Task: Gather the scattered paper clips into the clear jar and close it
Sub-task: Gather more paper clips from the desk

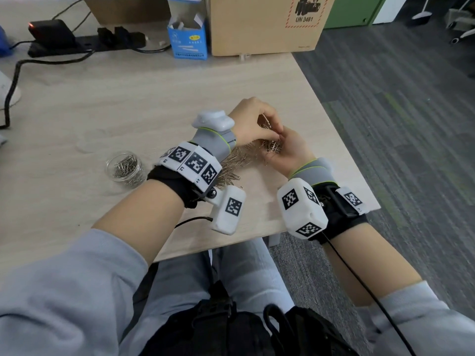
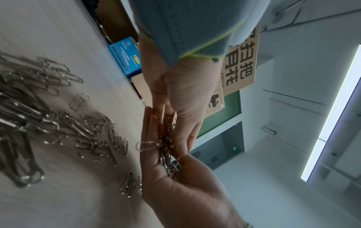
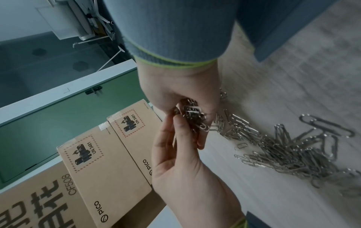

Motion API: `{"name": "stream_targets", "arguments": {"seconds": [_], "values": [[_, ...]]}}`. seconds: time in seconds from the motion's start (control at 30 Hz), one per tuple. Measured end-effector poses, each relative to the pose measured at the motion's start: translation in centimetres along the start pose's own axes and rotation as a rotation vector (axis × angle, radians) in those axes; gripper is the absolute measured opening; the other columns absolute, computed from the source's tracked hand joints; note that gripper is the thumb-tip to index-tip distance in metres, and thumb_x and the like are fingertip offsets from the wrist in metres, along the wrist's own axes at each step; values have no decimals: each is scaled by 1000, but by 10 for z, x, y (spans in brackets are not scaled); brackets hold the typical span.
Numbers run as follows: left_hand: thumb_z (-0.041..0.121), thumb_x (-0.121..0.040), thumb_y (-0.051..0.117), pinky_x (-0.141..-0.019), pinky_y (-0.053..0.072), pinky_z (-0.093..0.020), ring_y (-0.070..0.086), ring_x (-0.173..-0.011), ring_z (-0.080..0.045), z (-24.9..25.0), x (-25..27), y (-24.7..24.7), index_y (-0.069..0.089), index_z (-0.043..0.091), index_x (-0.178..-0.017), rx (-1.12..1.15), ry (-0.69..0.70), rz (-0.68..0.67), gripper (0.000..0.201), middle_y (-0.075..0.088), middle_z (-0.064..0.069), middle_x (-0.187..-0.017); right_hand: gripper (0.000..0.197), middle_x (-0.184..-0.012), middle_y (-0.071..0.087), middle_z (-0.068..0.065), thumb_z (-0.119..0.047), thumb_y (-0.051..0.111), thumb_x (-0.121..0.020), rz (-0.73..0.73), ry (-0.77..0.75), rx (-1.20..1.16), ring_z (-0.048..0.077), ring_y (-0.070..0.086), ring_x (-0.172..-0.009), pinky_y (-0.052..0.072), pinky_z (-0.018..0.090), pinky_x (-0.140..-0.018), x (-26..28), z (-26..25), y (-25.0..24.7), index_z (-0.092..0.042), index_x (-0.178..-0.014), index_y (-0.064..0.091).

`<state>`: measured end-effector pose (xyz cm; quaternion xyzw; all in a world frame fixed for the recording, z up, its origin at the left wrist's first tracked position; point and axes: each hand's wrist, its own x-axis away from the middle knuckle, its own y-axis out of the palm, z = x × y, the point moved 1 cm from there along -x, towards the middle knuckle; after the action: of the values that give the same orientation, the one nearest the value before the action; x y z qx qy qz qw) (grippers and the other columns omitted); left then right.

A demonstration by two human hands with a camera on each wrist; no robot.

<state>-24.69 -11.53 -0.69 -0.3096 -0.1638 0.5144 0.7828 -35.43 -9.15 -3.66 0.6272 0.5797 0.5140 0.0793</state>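
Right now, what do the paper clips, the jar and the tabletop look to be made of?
Paper clips: bent wire, apparently bright steel, with silvery glints. Jar: clear, the clips inside showing through its wall; glass or plastic, cannot tell. Tabletop: pale matt wood-grain surface, likely laminate over board. Both hands, left hand and right hand, hold a bunch of clips.

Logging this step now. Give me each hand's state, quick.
Left hand: fingers curled round a bunch of paper clips.
Right hand: cupped under the same bunch, fingers pinching it.
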Motion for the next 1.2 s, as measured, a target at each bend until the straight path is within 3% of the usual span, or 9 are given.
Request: {"name": "stream_targets", "arguments": {"seconds": [0.07,0.17,0.3,0.43,0.5,0.87,0.97,1.1,1.2], "values": [[9,-70,74,-62,42,-5,55,-57,9,0,-1,-2,73,9,-84,21,2,47,14,65,0,-80,27,-105,72,7,-9,33,-100,-57,30,17,20,55,-124,56,19,-64,-4,-3,-3,-3,-95,59],[7,-73,70,-59,42,-6,57,-53,8,0,-1,-6,71,8,-84,57,-23,166,11,62,3,-78,30,-70,69,20,-9,33,-100,-91,39,-130,28,72,-72,55,29,-84,1,-6,-3,6,-89,56],[11,-73,59,-75,48,-22,56,-70,-7,-12,3,-6,71,15,-90,-29,-158,276,22,69,-1,-95,28,-93,58,27,-5,32,-100,-65,-17,-200,35,47,-127,32,36,-113,8,-12,-7,10,-89,53],[40,-62,71,-89,36,-24,51,-111,-22,-8,13,3,60,17,-119,-185,-198,-46,62,59,-7,-120,27,-128,53,24,-7,33,-101,-31,-37,-270,34,42,-133,34,35,-112,12,-19,-11,8,-90,53],[48,-58,79,-86,30,-30,43,-122,-26,-5,18,13,52,17,-126,-367,-195,-178,80,52,-8,-129,28,-118,55,23,-8,32,-101,-23,-39,-271,34,42,-133,33,33,-113,14,-21,-12,8,-90,52],[14,-76,69,-77,45,-31,49,-77,-16,-22,27,17,69,8,-87,-317,-121,-135,13,51,-3,-89,30,-105,55,25,-6,29,-101,26,-46,-329,35,42,-132,31,37,-113,22,-18,-19,8,-86,51],[16,-76,69,-78,46,-28,50,-76,-15,-25,36,10,70,8,-87,-329,-129,-137,14,59,-7,-90,30,-105,54,25,-5,29,-101,34,-37,-322,36,43,-131,33,38,-112,24,-13,-17,8,-86,51],[61,-54,68,-84,49,-35,53,-85,-12,-30,49,-4,70,25,-87,-337,-165,-125,49,56,7,-86,30,-90,55,27,-5,30,-101,35,-22,-289,35,44,-131,33,38,-112,24,-7,-13,7,-85,52],[56,-48,81,-90,36,-33,35,-100,-8,-34,63,-10,62,34,-103,-443,-204,-187,62,43,11,-101,30,-105,55,24,-5,29,-101,29,-19,-273,36,43,-131,33,39,-112,26,-1,-6,8,-86,52]]}}
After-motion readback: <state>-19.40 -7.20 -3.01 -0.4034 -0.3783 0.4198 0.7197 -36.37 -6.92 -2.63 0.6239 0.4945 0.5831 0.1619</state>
